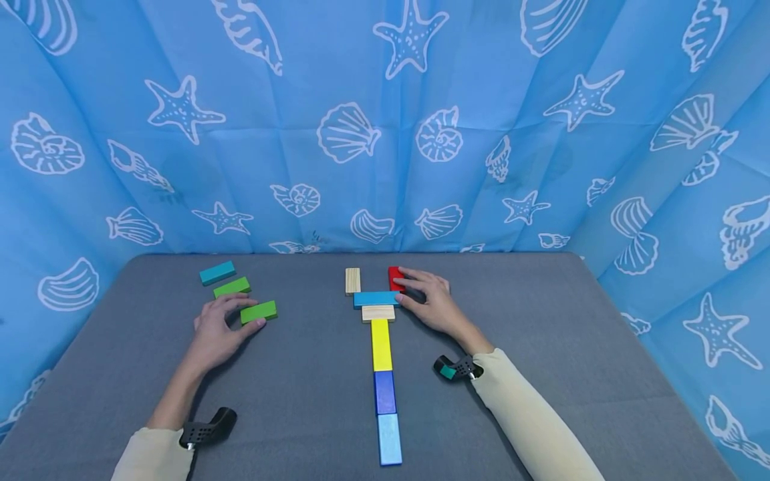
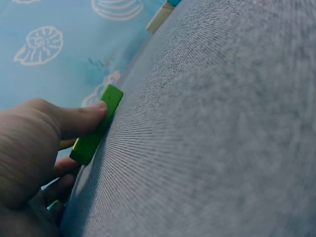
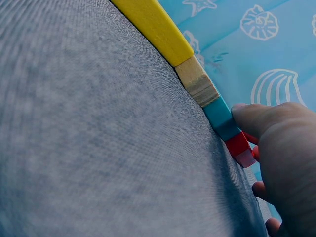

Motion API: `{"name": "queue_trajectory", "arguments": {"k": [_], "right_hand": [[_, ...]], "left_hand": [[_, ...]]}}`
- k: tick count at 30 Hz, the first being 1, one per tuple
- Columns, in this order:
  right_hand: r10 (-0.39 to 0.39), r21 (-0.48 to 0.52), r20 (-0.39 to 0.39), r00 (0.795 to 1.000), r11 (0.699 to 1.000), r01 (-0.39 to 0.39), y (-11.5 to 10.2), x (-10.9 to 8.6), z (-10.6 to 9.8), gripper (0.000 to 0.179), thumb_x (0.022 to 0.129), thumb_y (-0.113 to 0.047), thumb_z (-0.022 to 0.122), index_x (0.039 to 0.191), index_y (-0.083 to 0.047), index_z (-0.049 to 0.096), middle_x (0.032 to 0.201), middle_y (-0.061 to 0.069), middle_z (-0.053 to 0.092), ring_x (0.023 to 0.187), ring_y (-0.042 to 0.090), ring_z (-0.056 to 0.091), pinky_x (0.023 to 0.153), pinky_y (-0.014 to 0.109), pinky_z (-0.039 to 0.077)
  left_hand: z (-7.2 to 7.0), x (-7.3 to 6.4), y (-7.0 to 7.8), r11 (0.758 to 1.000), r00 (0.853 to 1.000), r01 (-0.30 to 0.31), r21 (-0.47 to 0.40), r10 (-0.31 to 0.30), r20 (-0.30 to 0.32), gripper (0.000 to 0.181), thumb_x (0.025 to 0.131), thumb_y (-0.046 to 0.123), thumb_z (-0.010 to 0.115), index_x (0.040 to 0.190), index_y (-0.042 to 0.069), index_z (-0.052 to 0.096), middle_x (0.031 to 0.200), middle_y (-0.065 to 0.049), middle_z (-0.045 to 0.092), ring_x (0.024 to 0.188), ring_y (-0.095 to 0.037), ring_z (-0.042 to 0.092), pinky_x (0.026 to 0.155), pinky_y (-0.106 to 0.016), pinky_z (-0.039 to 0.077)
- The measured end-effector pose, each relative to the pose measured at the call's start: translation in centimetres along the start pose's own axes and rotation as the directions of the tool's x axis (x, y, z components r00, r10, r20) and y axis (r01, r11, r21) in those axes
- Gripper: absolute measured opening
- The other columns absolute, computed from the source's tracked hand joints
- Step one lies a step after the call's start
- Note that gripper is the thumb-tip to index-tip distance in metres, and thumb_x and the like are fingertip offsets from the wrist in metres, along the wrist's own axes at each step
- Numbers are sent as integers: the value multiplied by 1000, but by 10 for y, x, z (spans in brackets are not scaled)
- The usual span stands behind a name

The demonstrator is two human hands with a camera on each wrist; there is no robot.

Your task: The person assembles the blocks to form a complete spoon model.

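Note:
My left hand (image 1: 219, 334) pinches a green block (image 1: 259, 312) between thumb and fingers, low over the grey table at left. In the left wrist view the thumb lies along that block's face. Just beyond the fingers lies a second green block (image 1: 232, 287). My right hand (image 1: 434, 304) touches a red block (image 1: 395, 278) with its fingertips, while its thumb meets the right end of a teal block (image 1: 374, 299). The red block stands lengthwise behind that end; a plain wooden block (image 1: 352, 281) lies behind the other end. The right wrist view shows the red block partly hidden by fingers.
A line of blocks runs toward me from the teal one: a wooden block (image 1: 377, 313), yellow (image 1: 381, 344), dark blue (image 1: 385, 393) and light blue (image 1: 390, 439) blocks. Another teal block (image 1: 217, 273) lies at the far left. A blue shell-print curtain (image 1: 397, 180) borders the table.

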State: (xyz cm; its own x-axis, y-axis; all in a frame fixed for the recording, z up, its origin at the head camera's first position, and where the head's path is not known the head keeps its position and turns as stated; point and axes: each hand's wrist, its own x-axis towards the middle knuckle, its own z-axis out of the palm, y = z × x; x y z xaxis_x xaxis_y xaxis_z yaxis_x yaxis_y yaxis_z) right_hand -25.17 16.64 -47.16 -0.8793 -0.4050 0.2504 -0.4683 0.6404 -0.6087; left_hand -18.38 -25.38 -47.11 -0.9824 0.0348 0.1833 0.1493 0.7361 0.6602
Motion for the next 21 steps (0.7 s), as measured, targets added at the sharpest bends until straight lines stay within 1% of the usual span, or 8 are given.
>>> {"name": "queue_trajectory", "arguments": {"k": [4,7,12,15,19,21], "right_hand": [[-1,0,-1,1000,1000,1,1,0,0,43,98,-28,69,137,-11,65,154,6,49,143,33,38,113,62,15],[-3,-1,-2,1000,1000,3,1,0,0,43,98,-28,69,138,-11,65,154,6,49,143,34,38,113,62,15],[-1,-5,-1,1000,1000,1,1,0,0,43,98,-28,69,138,-11,65,154,6,49,143,34,38,113,62,16],[-2,-3,2,1000,1000,2,1,0,0,43,98,-28,69,138,-11,65,154,6,49,143,34,38,113,62,16],[-1,-2,2,1000,1000,1,1,0,0,43,98,-29,69,138,-11,65,154,5,48,144,33,37,113,62,15],[0,-1,2,1000,1000,0,2,0,0,44,98,-29,69,138,-11,65,154,6,48,144,34,37,113,62,15]], "left_hand": [[0,1,-1,1000,1000,5,-18,-5,3,43,93,28,76,126,2,67,143,-27,50,135,-54,31,100,-73,18],[0,1,2,999,1000,1,-32,-1,-10,43,93,27,76,126,2,67,142,-28,50,135,-54,33,100,-74,18],[-2,2,16,998,1000,-18,-55,17,-18,43,93,27,76,127,2,67,140,-29,52,136,-53,36,101,-79,17],[-1,2,26,998,1000,-28,-64,27,-7,44,93,28,76,127,2,66,137,-28,53,134,-52,39,103,-77,22],[2,3,37,996,999,-44,-81,44,1,43,93,25,77,127,2,67,133,-25,56,129,-48,45,102,-69,33],[4,3,43,995,999,-49,-92,50,2,42,92,23,77,127,2,67,130,-24,57,126,-46,47,102,-67,34]]}}
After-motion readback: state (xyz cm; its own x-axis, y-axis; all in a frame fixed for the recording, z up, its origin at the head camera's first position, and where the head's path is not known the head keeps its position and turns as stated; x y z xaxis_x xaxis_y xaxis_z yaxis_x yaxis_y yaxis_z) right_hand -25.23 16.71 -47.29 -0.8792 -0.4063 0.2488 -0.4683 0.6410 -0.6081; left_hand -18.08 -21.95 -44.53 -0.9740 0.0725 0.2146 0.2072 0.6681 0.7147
